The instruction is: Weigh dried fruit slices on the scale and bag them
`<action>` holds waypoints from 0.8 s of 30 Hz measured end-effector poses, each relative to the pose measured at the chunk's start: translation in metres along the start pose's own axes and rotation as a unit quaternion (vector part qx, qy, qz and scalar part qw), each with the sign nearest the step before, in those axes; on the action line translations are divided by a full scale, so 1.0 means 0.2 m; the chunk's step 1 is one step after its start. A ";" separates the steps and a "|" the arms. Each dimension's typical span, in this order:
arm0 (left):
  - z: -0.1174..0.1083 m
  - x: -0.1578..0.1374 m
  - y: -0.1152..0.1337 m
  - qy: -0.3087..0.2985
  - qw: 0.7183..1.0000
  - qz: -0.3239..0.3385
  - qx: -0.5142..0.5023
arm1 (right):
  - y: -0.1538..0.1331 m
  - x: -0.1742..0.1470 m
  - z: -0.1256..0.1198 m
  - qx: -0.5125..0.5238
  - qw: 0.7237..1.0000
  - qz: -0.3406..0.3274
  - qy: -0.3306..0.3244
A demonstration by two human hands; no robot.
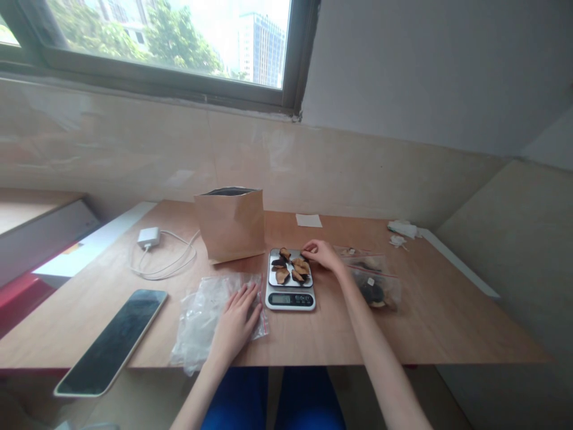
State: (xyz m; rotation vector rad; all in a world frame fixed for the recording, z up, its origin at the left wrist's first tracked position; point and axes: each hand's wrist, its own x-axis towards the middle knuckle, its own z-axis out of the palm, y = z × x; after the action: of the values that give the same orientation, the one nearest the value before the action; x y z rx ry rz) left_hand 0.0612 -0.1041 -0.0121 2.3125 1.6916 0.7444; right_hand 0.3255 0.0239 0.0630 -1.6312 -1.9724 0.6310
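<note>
The right hand (321, 253) reaches over the far right corner of a small kitchen scale (290, 280), its fingertips drawn together at the edge of the dried slices (292, 267) heaped on the steel pan; whether a slice is actually pinched between them cannot be told. The left hand (236, 319) lies flat and spread on a stack of clear bags (203, 313) near the front edge of the table (403, 334), just left of the scale. The slices sit crowded, so a nudge from the fingers could tip one off the pan onto the wood, and any weight of the hand on the pan would likely falsify the reading. An open paper bag (230, 224) stands upright close behind the scale; a careless wrist might knock it over. Filled pouches (376, 286) lie to the right.
</note>
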 end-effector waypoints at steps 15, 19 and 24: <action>0.00 0.00 0.00 0.005 1.000 0.004 -0.008 | 0.23 -0.41 0.06 -0.061 0.986 -0.022 0.156; 0.00 0.00 0.00 0.004 1.000 0.000 -0.006 | 0.24 -0.31 0.07 -0.121 0.983 0.009 0.139; -0.01 0.00 0.00 -0.002 1.000 0.002 -0.003 | 0.26 -0.23 0.10 -0.125 0.984 0.035 0.123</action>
State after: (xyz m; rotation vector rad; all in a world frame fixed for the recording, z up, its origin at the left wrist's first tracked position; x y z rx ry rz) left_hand 0.0606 -0.1048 -0.0098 2.3127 1.6800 0.7454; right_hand 0.3594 -0.0135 0.0103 -1.8339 -1.8764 0.1970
